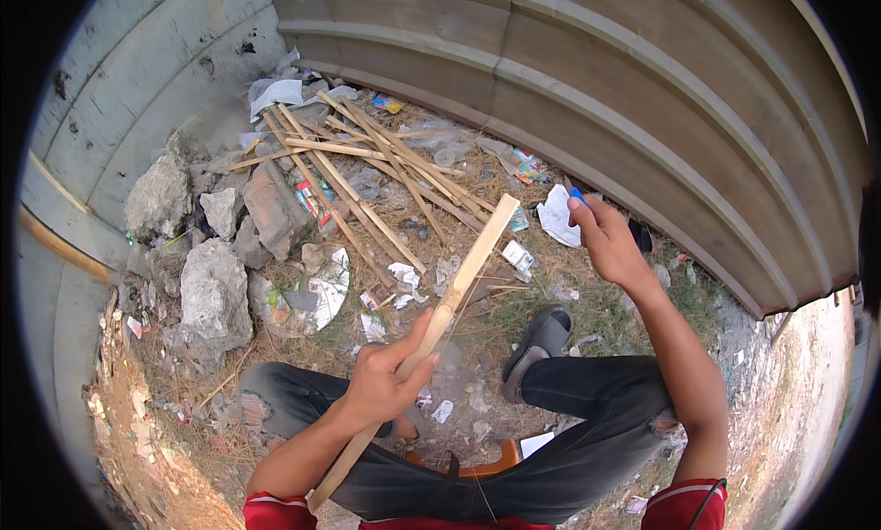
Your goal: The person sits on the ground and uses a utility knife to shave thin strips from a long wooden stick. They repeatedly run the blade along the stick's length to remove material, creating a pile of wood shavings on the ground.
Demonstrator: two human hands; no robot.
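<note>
My left hand [385, 376] is closed round a long, pale bamboo strip [473, 264]. The strip slants from beside my left forearm up to the middle of the view, with a node just above my fingers. Off to the right, my right hand [606, 239] is raised and closed on a small blue-handled tool [576, 196]. Mostly fingers cover this tool, so its exact kind does not show. It is apart from the strip.
Ahead lies a loose pile of bamboo strips [353, 154]. Concrete rubble [216, 296] is heaped on the left. Paper scraps [557, 216] and plastic litter dot the dry grass. A corrugated metal wall [596, 80] closes the far right side; a grey wall [165, 53] stands left.
</note>
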